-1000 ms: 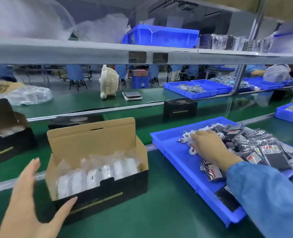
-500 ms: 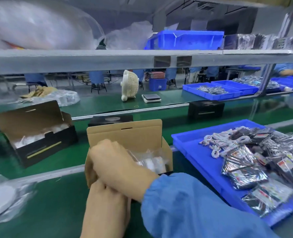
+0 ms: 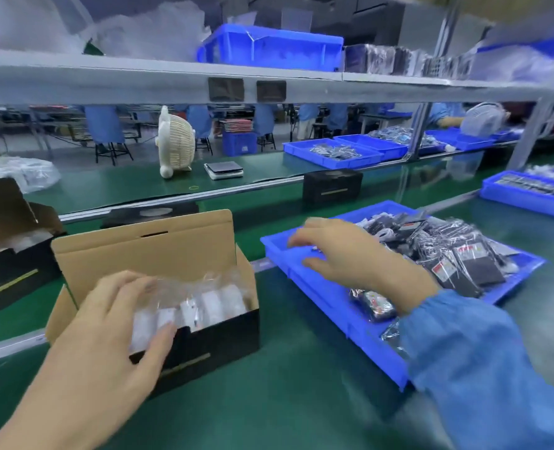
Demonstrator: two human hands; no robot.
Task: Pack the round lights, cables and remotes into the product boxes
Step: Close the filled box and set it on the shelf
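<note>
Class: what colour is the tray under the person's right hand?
Blue tray, clearest in the head view.

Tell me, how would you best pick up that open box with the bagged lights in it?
Probably by its two short ends, coming from above and the sides. The product box stands upright with its lid flap raised at the back and bagged round lights filling the open top, so the black walls are what is free. The left hand already rests on its near left corner.
</note>
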